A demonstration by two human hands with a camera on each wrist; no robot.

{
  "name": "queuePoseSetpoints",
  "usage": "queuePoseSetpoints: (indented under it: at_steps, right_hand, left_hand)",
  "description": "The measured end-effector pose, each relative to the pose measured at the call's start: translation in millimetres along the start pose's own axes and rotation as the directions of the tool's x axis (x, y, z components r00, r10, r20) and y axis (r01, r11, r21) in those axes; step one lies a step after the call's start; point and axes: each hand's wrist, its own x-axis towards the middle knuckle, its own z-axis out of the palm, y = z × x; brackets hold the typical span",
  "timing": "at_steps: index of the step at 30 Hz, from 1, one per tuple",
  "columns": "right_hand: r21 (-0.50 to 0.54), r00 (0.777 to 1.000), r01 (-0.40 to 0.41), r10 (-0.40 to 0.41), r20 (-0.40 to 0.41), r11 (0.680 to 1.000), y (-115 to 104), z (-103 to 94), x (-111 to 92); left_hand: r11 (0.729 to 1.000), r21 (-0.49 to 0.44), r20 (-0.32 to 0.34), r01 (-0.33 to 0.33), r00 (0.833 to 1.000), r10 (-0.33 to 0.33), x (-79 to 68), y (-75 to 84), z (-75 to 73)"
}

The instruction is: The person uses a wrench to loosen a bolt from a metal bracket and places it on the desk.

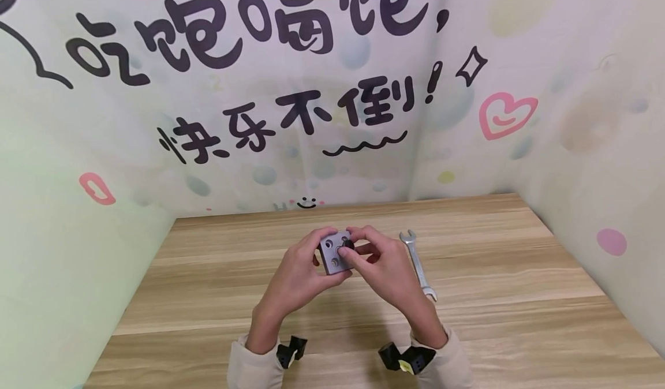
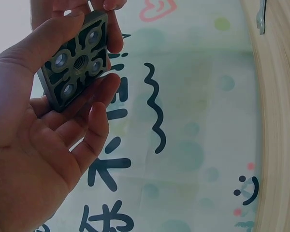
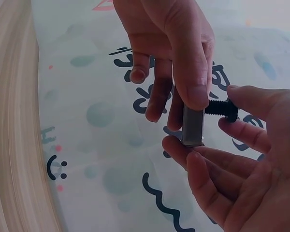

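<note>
A square grey metal plate (image 1: 330,255) with several round holes is held up over the table by my left hand (image 1: 297,270), thumb on one edge and fingers on the opposite side. The left wrist view shows its ribbed back face (image 2: 79,63) with a threaded hole in the middle. My right hand (image 1: 388,269) pinches the head of a black bolt (image 3: 217,107) between thumb and index finger. The bolt's threaded shank points into the plate's front face at its middle, part of the thread still exposed. Other right fingers touch the plate's lower edge (image 3: 193,130).
A double-ended open wrench (image 1: 418,266) lies on the wooden table (image 1: 208,296), right of my right hand. Behind the table hangs a white printed wall cloth (image 1: 260,193) with dark lettering. Small black devices (image 1: 407,359) sit at both sleeve cuffs.
</note>
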Motion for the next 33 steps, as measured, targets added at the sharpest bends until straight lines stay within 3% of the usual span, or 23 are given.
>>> queuePoseSetpoints:
  at_steps: [22, 33]
  right_hand:
    - [-0.023, 0.998, 0.016, -0.014, 0.061, 1.000, 0.6, -4.7, -1.0]
    - [-0.004, 1.000, 0.006, -0.007, -0.024, 1.000, 1.2, 2.2, -0.3]
  left_hand:
    - [1.000, 0.002, -0.002, -0.002, 1.000, 0.002, 0.0, -0.9, 0.7]
    - [1.000, -0.001, -0.008, -0.009, 1.000, 0.009, 0.1, -0.8, 0.3]
